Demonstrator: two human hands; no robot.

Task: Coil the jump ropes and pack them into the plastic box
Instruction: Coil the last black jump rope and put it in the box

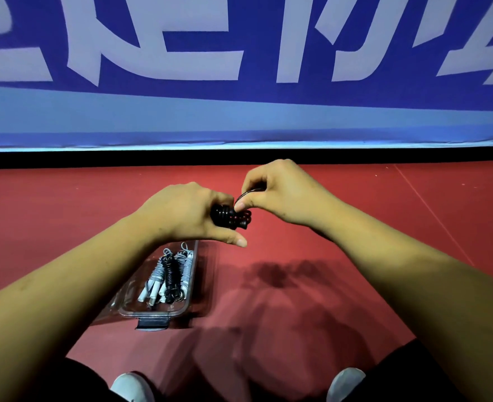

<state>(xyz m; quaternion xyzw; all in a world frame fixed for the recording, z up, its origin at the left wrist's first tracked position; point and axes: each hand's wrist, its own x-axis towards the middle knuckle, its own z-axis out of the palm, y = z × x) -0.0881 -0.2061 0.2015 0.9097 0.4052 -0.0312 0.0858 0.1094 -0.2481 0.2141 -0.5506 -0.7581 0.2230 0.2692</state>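
plastic box (129, 307), lower left of centre: white coiled ropes (155, 278), one black coiled rope (171, 278) | left hand (181, 211) grips black jump rope (230, 219) | right hand (280, 192) fingers pinch its loose loop

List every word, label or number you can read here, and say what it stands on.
Blue banner: large white characters, cut off by the top edge; no whole text readable.
Plastic box: tiny mark on its floor, too small to read.
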